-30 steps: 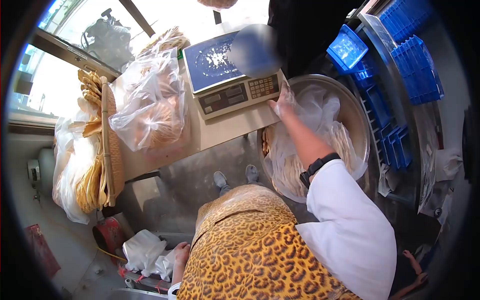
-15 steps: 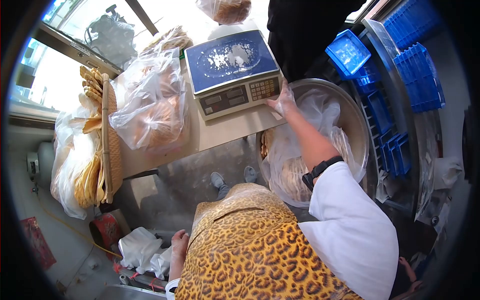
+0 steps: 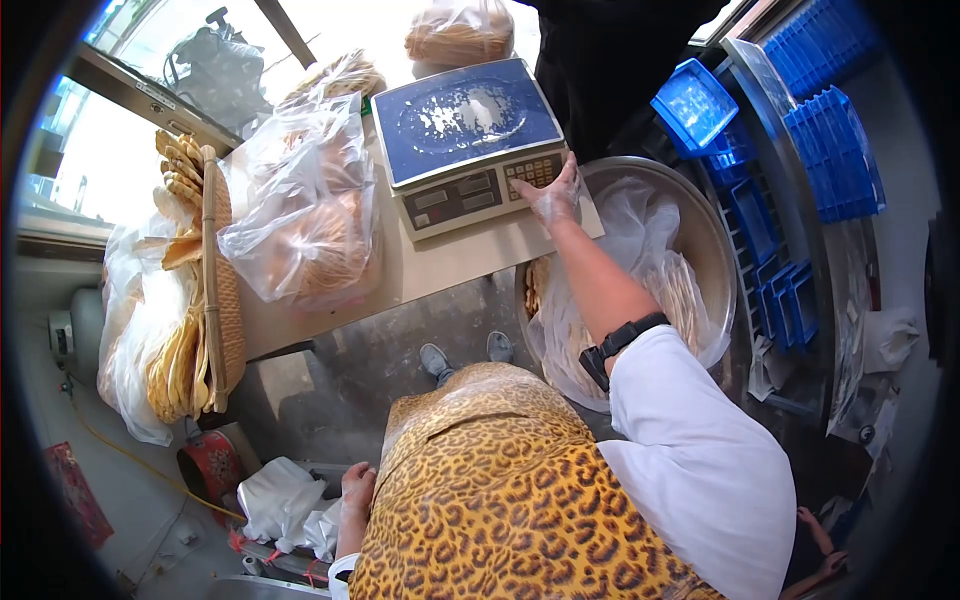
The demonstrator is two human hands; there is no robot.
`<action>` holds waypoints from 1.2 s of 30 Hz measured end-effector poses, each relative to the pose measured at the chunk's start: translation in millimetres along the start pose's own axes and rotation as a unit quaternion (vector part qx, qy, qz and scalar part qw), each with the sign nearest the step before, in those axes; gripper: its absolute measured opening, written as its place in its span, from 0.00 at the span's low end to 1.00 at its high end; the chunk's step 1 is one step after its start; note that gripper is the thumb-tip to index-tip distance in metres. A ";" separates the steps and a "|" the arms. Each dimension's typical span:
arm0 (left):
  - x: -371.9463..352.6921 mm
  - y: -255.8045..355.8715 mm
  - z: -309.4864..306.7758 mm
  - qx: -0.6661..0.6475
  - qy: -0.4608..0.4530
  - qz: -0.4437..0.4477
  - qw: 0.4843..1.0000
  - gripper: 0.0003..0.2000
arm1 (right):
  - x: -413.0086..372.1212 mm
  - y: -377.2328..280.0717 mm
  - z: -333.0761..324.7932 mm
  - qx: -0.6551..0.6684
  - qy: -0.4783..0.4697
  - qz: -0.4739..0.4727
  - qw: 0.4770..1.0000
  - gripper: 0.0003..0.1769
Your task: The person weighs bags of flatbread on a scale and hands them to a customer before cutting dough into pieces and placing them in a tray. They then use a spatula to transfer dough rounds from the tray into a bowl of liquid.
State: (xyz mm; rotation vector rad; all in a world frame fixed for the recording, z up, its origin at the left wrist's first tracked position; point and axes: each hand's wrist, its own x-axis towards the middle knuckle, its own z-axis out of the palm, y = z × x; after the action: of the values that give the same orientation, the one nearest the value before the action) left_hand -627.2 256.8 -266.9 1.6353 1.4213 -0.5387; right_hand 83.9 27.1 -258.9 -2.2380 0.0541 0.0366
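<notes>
My right hand (image 3: 552,198) is at the front right corner of a digital scale (image 3: 470,115). Its thumb reaches onto the keypad (image 3: 533,173) while the other fingers are spread toward the scale's side; nothing is held. The scale's blue pan carries white powdery patches and no goods. My left hand (image 3: 357,487) hangs low beside the leopard-print apron (image 3: 500,480), loosely bent, with no object visible in it. Nearest to it is a bunch of white plastic bags (image 3: 285,505). Behind the scale sits a clear bag of flatbreads (image 3: 460,35).
Clear bags of bread (image 3: 315,235) lie left of the scale. A wicker tray (image 3: 225,290) stands upright beside stacked flatbreads (image 3: 175,370). A large round metal basin (image 3: 715,230) with bagged flatbreads is at right, near blue crates (image 3: 835,155). A dark-clothed person (image 3: 600,70) stands across the table.
My right hand has moved left from the scale's corner onto the keypad. The flatbread bag behind the scale has come down and to the right. My left hand stays put.
</notes>
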 end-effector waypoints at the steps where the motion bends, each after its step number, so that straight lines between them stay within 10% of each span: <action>1: 3.6 -7.6 0.5 -0.006 -0.004 0.002 1.000 0.22 | 0.8 1.2 0.9 0.001 0.001 0.002 1.000 0.81; 36: 5.5 19.5 9.3 -0.026 0.010 0.022 0.999 0.23 | -2.5 16.0 -6.9 -0.009 -0.014 0.035 0.999 0.69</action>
State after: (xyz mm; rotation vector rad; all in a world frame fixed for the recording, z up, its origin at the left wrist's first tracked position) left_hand -605.5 253.0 -269.7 1.6302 1.3988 -0.4572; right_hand 80.7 11.9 -267.1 -2.2519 0.1188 0.1063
